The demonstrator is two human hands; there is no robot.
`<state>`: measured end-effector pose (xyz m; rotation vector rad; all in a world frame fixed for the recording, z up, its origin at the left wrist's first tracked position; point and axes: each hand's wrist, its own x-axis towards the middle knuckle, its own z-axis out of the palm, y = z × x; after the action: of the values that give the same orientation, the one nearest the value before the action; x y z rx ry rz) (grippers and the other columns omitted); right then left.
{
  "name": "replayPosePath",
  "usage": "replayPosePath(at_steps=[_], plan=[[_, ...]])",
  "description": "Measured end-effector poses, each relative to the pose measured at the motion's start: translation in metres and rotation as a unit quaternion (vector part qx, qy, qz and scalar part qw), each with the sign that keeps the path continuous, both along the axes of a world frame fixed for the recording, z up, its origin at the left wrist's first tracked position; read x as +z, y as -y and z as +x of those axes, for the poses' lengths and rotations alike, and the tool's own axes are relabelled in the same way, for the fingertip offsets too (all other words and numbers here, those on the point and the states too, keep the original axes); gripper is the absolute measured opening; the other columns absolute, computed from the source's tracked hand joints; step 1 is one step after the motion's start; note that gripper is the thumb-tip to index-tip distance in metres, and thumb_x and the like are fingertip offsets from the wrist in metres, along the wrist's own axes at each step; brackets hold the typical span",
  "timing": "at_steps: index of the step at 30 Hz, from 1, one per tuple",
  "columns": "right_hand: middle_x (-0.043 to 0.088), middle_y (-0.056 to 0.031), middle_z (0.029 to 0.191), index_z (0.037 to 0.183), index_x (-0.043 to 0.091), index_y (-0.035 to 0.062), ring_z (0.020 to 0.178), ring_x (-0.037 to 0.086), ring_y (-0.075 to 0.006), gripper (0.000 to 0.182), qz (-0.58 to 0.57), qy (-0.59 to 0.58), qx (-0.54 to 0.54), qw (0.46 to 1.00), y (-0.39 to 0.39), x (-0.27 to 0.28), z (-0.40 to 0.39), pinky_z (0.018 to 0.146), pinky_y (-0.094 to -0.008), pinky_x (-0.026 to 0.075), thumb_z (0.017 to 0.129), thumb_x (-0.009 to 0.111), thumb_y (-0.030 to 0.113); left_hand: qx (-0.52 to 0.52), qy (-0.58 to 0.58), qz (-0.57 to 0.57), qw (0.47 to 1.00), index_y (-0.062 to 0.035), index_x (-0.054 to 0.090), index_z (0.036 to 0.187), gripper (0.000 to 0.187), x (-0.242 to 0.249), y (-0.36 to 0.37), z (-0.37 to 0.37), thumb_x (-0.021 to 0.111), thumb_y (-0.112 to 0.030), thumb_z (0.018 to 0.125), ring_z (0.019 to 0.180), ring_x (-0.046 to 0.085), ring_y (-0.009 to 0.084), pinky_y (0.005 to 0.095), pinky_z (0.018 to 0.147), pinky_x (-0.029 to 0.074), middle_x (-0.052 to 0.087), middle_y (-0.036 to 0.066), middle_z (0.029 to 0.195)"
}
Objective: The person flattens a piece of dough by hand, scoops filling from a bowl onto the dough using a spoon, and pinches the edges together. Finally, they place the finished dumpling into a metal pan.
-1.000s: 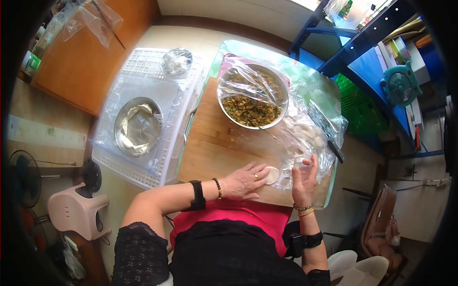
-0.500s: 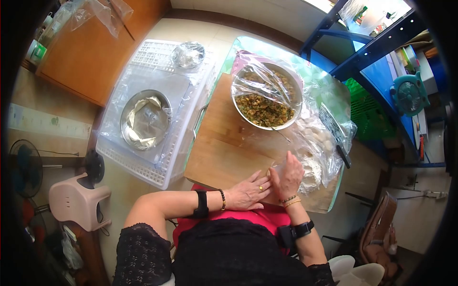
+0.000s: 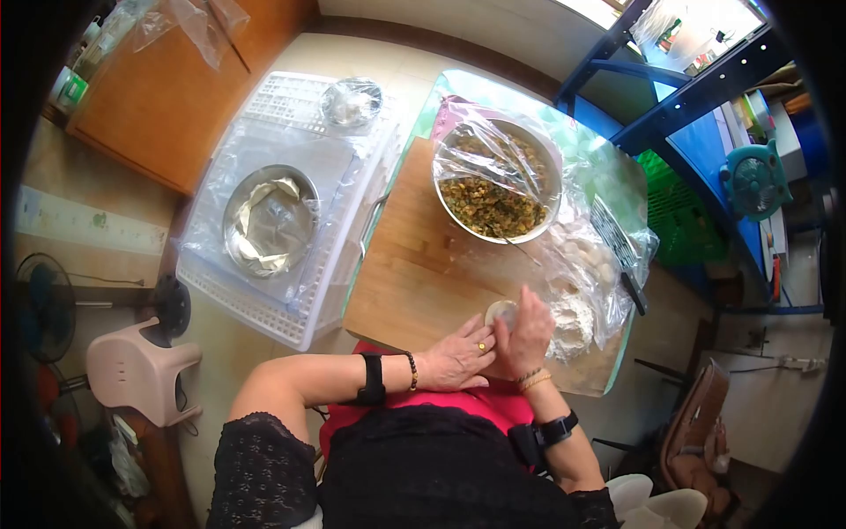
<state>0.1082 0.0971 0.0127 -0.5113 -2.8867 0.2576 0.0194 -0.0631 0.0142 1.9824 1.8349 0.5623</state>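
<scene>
A small pale round of dough (image 3: 500, 310) is at the near edge of the wooden board (image 3: 401, 273). My right hand (image 3: 525, 333) is closed at its right side, with the thumb against it. My left hand (image 3: 456, 354) lies nearly flat, fingers stretched out, their tips by the round's lower left edge. Beyond my hands a large bowl (image 3: 559, 198) of chopped, mixed filling stands partly under clear plastic film, a thin handle leaning over its near rim. A heap of white flour (image 3: 573, 328) lies right of my right hand, beside dough pieces (image 3: 592, 256) under plastic.
A cleaver (image 3: 617, 247) with a dark handle rests on the plastic at the right. To the left, a white crate (image 3: 317, 304) carries a film-lined metal bowl (image 3: 308, 189) and a smaller covered bowl (image 3: 351, 103). A pink stool (image 3: 132, 375) stands lower left, blue shelving (image 3: 696, 132) upper right.
My right hand has moved slightly down and left, and the dough round now shows more clearly beside its thumb. My left hand stays nearly in place.
</scene>
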Motion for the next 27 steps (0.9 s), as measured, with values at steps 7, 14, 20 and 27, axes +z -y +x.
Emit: replayPosePath(at_steps=[7,14,20,27], plan=[[0.053,-0.0196,0.124,0.143,0.038,0.0010,0.112,0.052,-0.0356,0.074,-0.190,-0.068,-0.054,0.978,-0.038,0.000,-0.021,0.095,-0.0453,0.038,0.082,0.070,0.027,0.050,-0.012,0.075,0.996,0.0045,0.051,0.124,0.063,-0.005,0.002,0.002,0.058,-0.047,0.088,0.136,0.032,0.0406,0.0564,0.114,0.020,0.040,0.027,0.139],[0.051,-0.0199,0.128,0.143,0.038,0.0014,0.117,0.049,-0.0350,0.073,-0.036,-0.016,0.052,0.998,0.008,0.003,-0.006,0.097,-0.0461,0.036,0.082,0.070,0.026,0.031,-0.032,-0.001,0.999,0.0055,0.052,0.122,0.064,0.004,0.005,0.002,0.058,-0.048,0.087,0.135,0.033,0.0417,0.0569,0.115,0.019,0.041,0.028,0.136],[0.053,-0.0215,0.124,0.141,0.039,0.0008,0.113,0.052,-0.0369,0.075,-0.107,-0.064,-0.057,0.991,-0.036,-0.007,-0.033,0.095,-0.0459,0.040,0.080,0.073,0.027,0.069,-0.009,0.091,0.993,0.0062,0.053,0.122,0.066,-0.003,0.006,0.001,0.065,-0.045,0.082,0.134,0.035,0.0396,0.0574,0.115,0.019,0.046,0.027,0.132],[0.054,-0.0229,0.124,0.143,0.038,0.0009,0.112,0.052,-0.0387,0.071,-0.076,-0.074,0.053,0.993,-0.001,0.007,-0.014,0.095,-0.0473,0.041,0.082,0.069,0.019,0.108,0.001,0.082,0.991,0.0049,0.052,0.124,0.063,0.003,0.011,0.001,0.059,-0.046,0.087,0.133,0.036,0.0388,0.0569,0.114,0.022,0.045,0.025,0.132]])
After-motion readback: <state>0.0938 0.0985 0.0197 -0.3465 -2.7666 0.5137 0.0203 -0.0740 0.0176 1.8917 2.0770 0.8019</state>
